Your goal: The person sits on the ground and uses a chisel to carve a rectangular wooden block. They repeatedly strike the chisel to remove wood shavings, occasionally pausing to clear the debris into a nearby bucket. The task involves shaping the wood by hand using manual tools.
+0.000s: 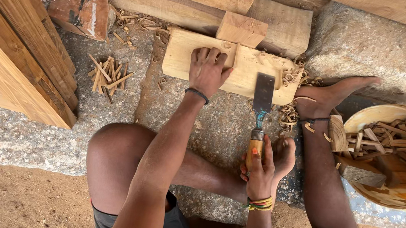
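My left hand (208, 70) presses flat on a pale wooden board (181, 55) that lies on a grey stone slab (22, 134). Its forefinger lies next to a thin wooden strip (235, 55) standing on the board. My right hand (260, 174) is closed around the orange handle of a wide chisel (263, 96). The chisel's steel blade lies on the board's right part, pointing away from me. A small wooden block (241, 29) sits just behind the board. My right foot (338, 92) rests against the board's right end, among curled shavings (288, 116).
A pile of short wooden sticks (108, 73) lies on the slab to the left. Stacked planks (16, 57) lean at far left, and heavy timbers (279, 26) lie behind the board. A pale bucket (381, 112) holding wood offcuts stands at right.
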